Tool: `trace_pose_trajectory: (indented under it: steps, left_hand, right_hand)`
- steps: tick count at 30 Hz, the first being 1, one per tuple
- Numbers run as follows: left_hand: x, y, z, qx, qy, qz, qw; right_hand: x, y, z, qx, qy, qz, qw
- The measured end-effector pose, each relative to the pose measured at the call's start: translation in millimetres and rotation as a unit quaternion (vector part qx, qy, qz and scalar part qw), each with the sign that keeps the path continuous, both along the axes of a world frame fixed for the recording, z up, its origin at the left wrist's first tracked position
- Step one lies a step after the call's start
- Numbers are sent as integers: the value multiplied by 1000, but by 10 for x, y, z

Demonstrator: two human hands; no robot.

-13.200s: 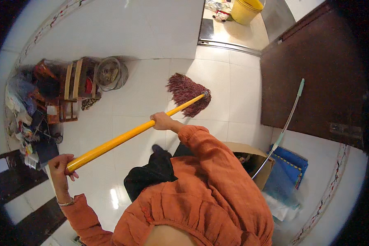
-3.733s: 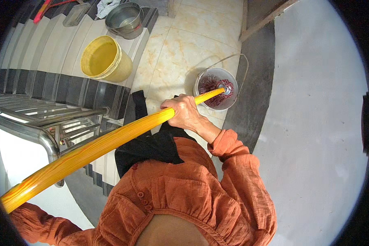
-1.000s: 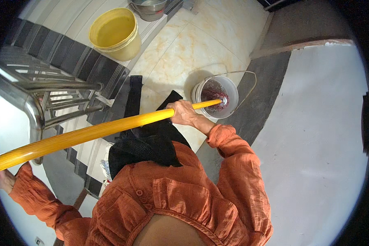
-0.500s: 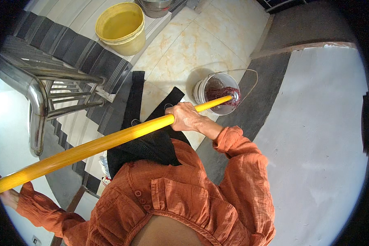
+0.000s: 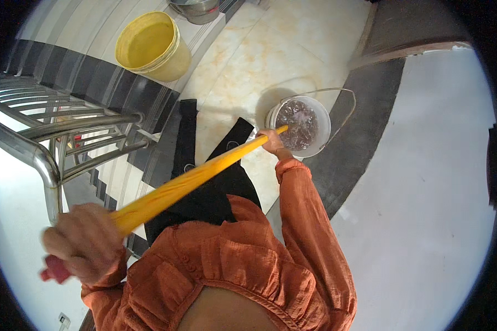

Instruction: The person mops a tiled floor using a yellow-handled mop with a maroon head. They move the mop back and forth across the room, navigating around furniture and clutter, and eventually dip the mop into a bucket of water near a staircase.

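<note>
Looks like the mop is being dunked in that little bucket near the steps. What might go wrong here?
The small white bucket is narrow and light-looking; with the mop handle pushed in at a slant by the right hand, it might tip or slop water onto the tiled floor. Wet tile beside the stairs could be slippery. The left hand grips the handle's end close to the metal railing and might knock against it.
</note>
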State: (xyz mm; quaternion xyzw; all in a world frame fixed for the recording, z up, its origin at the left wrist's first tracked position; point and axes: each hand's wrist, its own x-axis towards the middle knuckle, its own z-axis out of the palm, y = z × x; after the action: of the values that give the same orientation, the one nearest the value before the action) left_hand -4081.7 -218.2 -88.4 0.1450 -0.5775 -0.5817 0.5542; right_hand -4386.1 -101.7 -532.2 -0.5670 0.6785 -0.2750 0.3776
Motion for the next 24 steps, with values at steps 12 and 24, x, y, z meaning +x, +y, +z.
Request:
trace_pose_trajectory:
  steps: [12, 24]
  left_hand:
    - [39, -130, -45, 66, -49, 73, 994]
    - [5090, -832, 464, 123, 103, 258, 953]
  right_hand:
    - [-109, -11, -313, 36, 17, 59, 997]
    - [1392, -639, 2199, 141, 114, 263, 948]
